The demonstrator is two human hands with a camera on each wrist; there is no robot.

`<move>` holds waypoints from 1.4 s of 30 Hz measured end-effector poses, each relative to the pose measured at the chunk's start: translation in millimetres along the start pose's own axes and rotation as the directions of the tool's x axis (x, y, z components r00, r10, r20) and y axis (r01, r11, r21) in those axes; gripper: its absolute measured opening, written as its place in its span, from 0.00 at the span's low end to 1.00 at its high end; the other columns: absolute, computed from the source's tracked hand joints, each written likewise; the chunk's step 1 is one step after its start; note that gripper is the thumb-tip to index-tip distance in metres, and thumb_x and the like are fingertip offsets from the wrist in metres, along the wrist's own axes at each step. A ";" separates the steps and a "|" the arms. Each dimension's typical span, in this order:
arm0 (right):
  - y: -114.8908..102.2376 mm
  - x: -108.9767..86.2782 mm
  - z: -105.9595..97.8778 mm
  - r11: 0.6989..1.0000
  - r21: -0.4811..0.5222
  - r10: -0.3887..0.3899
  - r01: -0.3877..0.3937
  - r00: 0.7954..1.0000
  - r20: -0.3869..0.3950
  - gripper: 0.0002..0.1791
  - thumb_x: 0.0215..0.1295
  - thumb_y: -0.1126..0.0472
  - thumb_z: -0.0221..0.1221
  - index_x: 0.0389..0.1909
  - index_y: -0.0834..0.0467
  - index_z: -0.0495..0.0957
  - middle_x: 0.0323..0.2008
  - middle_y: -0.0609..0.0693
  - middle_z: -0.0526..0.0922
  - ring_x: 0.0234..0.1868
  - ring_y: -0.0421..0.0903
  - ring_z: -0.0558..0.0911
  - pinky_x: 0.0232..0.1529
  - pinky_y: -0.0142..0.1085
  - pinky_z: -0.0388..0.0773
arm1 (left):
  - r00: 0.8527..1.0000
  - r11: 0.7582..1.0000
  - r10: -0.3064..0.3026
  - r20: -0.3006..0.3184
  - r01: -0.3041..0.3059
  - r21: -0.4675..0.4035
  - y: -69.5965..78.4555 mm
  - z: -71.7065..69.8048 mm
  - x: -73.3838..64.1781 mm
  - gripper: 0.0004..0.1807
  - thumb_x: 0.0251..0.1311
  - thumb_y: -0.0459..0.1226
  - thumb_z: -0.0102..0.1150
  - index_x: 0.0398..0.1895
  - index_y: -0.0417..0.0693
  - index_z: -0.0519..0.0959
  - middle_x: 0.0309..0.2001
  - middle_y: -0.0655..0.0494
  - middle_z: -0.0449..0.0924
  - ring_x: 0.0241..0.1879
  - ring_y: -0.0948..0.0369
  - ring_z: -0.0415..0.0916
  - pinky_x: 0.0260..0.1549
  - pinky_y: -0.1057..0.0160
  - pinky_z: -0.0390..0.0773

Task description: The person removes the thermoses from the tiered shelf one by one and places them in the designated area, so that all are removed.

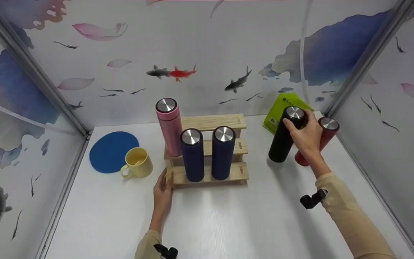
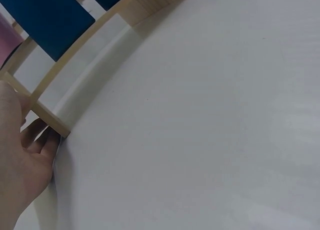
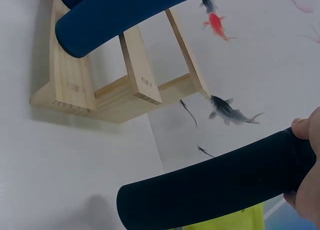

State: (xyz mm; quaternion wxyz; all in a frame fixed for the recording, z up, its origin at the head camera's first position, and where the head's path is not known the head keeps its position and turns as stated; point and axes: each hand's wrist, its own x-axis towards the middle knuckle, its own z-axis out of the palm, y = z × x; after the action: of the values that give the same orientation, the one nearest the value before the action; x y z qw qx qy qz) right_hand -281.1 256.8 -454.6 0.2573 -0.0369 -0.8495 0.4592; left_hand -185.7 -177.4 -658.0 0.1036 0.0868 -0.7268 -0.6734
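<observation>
Black flask [image 1: 281,142]: leaning right of wooden rack [image 1: 214,123], near red flask [image 1: 327,136]; likely weighing moderately, rigid, smooth, best held round its upper body. Right hand [image 1: 307,136]: gripping it near the cap. Left hand [image 1: 162,194]: pinching the rack's near-left end.

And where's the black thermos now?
At right in the head view, the black thermos is in the right hand, between the wooden rack and red thermos.
</observation>
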 end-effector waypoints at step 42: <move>38.9 -11.1 0.6 0.998 -0.038 0.051 -0.050 0.998 0.030 0.37 0.62 0.54 0.70 0.66 0.67 0.68 0.61 0.64 0.77 0.63 0.60 0.78 0.69 0.52 0.74 | 0.999 0.999 -0.035 0.009 0.035 0.020 -2.2 -1.6 0.5 0.28 0.77 0.37 0.48 0.77 0.42 0.62 0.78 0.43 0.60 0.78 0.44 0.55 0.75 0.47 0.63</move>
State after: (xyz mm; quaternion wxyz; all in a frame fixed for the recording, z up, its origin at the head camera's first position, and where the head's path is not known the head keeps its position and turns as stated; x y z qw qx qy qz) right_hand -278.6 275.5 -490.4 0.2319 -0.0560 -0.8605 0.4502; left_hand -185.8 -179.2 -660.1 0.0875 0.0973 -0.7322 -0.6684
